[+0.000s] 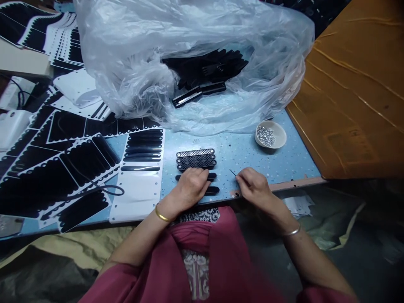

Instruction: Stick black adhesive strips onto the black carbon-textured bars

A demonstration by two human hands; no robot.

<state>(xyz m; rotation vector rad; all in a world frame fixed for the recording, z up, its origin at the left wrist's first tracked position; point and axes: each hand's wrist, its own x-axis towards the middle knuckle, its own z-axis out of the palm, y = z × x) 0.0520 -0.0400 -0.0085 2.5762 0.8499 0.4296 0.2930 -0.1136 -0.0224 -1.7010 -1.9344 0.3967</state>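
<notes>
My left hand (193, 186) lies with curled fingers over a black round-ended strip (212, 176) near the table's front edge, covering its middle. Just below it, a second black strip (212, 190) pokes out from beside the hand. My right hand (253, 184) is closed in a pinch on a thin dark pointed tool (232, 172), whose tip points up and left, apart from the strips. Beyond my left hand, several black pieces with a crosshatched pattern (195, 159) lie side by side, with a small bright spot at their ends.
A white bowl (279, 135) of small shiny metal parts stands right. Behind is a large clear plastic bag (126, 54) with black pieces (208, 67) in its opening. Sheets of black stickers (85, 164) and a dark cable (110, 187) cover the left; an orange-brown wrapped box (353, 97) borders the right.
</notes>
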